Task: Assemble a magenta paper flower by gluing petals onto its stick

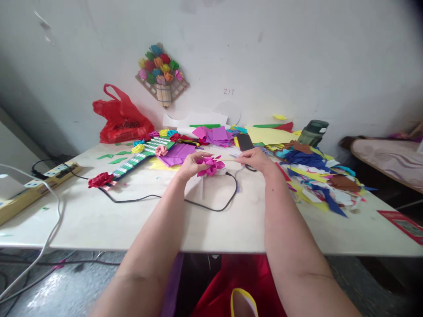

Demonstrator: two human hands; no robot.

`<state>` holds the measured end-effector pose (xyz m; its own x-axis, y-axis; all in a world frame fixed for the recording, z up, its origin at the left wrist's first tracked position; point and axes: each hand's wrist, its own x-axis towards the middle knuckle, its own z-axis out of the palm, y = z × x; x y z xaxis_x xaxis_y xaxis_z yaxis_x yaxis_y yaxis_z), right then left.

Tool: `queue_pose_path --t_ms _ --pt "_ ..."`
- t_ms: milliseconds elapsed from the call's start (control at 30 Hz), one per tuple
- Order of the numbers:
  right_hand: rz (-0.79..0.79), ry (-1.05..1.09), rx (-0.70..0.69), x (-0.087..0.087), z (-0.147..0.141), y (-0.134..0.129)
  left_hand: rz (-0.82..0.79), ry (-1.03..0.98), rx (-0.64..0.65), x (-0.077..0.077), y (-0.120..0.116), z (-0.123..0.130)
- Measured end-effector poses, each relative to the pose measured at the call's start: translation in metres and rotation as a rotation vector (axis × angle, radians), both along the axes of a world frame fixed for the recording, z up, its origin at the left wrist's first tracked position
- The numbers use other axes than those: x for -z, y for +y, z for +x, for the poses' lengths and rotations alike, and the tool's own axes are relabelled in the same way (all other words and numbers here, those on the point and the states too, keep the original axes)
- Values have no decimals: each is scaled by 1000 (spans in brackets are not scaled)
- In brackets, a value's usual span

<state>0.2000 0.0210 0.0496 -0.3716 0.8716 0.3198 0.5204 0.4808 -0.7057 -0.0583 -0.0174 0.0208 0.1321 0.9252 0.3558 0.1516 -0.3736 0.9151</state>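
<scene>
My left hand (192, 164) is closed around a magenta paper flower (213, 165) above the middle of the table. My right hand (253, 159) pinches the end of a thin pale stick (229, 160), which runs toward the flower. Whether the stick touches the flower I cannot tell. Behind and below the flower is a white object (223, 172) with a black cord (231, 199); it looks like a glue gun, mostly hidden. A dark phone (245, 142) lies just beyond my right hand. Purple paper sheets (176, 154) lie beyond my left hand.
At left on the table (109, 224) are a green-and-white strip with paper flowers (142, 155), a red plastic bag (124, 121) and a power strip (42, 185). Paper scraps (317, 171) and a dark bottle (313, 133) occupy the right. A paper bouquet (161, 72) hangs on the wall.
</scene>
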Motion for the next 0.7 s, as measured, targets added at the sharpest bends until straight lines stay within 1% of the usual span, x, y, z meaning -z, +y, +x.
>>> queue_pose_path --t_ms 133,300,467,600,700 --pt "-10 7 2 -1 -3 -2 7 5 7 1 1 0" --pt "-23 52 17 -4 -6 -6 3 -56 21 3 3 0" --pt "12 151 43 -6 -8 -10 -29 -168 49 3 4 -1" --pt "61 282 57 -5 -8 -10 -45 -236 66 5 6 -2" --pt "94 366 113 -5 -8 -9 -47 -290 87 8 8 -4"
